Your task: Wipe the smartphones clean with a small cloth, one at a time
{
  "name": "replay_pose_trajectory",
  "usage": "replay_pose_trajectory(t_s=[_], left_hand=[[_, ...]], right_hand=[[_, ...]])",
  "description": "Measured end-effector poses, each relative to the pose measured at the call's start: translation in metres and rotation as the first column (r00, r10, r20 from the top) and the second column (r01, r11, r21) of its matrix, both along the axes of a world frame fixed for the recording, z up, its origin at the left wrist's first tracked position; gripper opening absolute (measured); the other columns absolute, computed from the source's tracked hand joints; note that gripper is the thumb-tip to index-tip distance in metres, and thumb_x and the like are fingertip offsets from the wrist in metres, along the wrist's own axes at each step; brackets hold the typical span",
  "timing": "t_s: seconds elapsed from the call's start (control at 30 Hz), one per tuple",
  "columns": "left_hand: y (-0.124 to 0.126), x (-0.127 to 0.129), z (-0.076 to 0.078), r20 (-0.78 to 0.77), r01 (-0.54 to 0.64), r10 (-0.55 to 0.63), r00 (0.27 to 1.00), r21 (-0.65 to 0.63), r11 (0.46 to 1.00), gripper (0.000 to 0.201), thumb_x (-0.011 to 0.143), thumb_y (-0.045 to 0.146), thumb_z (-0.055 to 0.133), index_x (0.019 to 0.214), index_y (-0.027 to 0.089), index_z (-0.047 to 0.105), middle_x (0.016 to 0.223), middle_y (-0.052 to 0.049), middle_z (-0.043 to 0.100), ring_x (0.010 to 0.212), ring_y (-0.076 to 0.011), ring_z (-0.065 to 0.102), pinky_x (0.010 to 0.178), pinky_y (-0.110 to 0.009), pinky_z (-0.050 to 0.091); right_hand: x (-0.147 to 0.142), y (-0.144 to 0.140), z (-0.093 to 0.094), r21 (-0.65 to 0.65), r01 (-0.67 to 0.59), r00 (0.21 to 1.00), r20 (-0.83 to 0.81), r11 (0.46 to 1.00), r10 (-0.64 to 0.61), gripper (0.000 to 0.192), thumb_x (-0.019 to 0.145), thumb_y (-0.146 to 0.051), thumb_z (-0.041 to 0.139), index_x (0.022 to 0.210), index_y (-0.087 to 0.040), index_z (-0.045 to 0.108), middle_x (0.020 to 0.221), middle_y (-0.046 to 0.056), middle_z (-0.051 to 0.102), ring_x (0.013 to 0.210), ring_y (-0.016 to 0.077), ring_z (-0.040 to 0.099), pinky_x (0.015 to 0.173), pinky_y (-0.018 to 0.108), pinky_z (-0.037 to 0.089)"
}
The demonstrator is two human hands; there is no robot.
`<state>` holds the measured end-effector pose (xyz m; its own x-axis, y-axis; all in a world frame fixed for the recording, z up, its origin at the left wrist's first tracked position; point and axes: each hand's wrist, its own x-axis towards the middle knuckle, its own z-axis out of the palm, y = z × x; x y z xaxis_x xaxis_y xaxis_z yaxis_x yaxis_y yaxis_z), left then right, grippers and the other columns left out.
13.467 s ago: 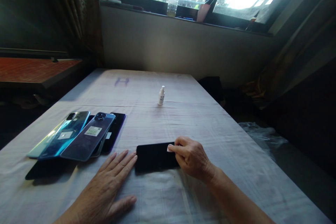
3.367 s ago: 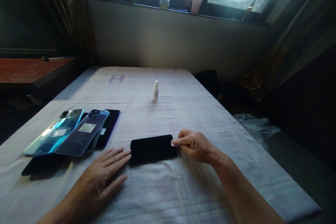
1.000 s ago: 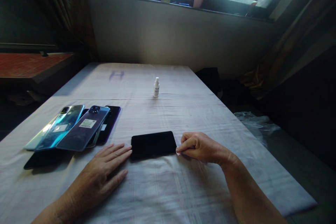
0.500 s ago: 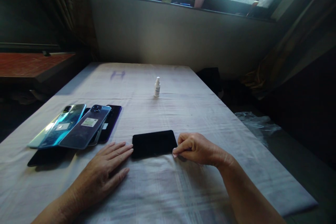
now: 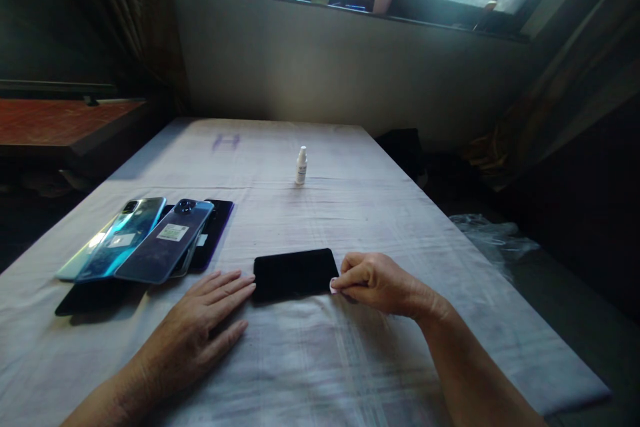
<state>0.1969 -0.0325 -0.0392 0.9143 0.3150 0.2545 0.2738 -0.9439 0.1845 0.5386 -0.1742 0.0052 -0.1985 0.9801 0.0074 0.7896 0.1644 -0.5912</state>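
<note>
A smartphone (image 5: 296, 275) lies on the cloth between my hands, its dark screen facing up. My left hand (image 5: 207, 310) rests flat with its fingers stretched out, the fingertips touching the phone's left edge. At the phone's lower right corner, my right hand (image 5: 373, 283) is closed in a pinch. A small whitish-pink piece (image 5: 333, 285) shows at those fingertips; its kind cannot be made out. Beyond the phone stands a small white bottle (image 5: 301, 168) with a white cap.
Several phones lie overlapped at the left, among them a purple-grey phone (image 5: 173, 233) with a label and a shiny blue phone (image 5: 120, 240). A pale checked cloth (image 5: 400, 227) covers the table. Clear plastic (image 5: 493, 233) lies past its right edge.
My right fingertips have shifted very slightly up along the phone's right edge. The left hand stays in place against the phone; the view has drifted a little.
</note>
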Motion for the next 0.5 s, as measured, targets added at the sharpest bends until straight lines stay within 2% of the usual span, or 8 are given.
replay_pose_trajectory(t_s=[0.23, 0.5], left_hand=[[0.001, 0.000, -0.002, 0.018, -0.004, 0.004, 1.000, -0.009, 1.000, 0.052, 0.097, 0.040, 0.055, 0.147, 0.031, 0.051, 0.144, -0.003, 0.060, 0.133, -0.0296, 0.055, 0.113, -0.048, 0.042], [-0.001, 0.000, -0.001, 0.013, -0.015, 0.016, 1.000, -0.056, 0.998, 0.052, 0.096, 0.038, 0.056, 0.147, 0.030, 0.052, 0.144, -0.006, 0.060, 0.134, -0.0298, 0.054, 0.115, -0.050, 0.040]], right_hand=[[-0.016, 0.003, -0.001, 0.052, -0.040, 0.996, 0.084, 0.998, 0.036, 0.027, 0.087, -0.015, 0.065, 0.101, -0.031, 0.081, 0.092, 0.000, 0.072, 0.077, 0.0114, 0.065, 0.068, 0.021, 0.043], [-0.006, 0.000, 0.001, 0.020, -0.012, 0.993, 0.114, 1.000, 0.010, 0.029, 0.084, -0.012, 0.065, 0.099, -0.032, 0.081, 0.085, -0.001, 0.071, 0.071, 0.0102, 0.064, 0.065, 0.020, 0.042]])
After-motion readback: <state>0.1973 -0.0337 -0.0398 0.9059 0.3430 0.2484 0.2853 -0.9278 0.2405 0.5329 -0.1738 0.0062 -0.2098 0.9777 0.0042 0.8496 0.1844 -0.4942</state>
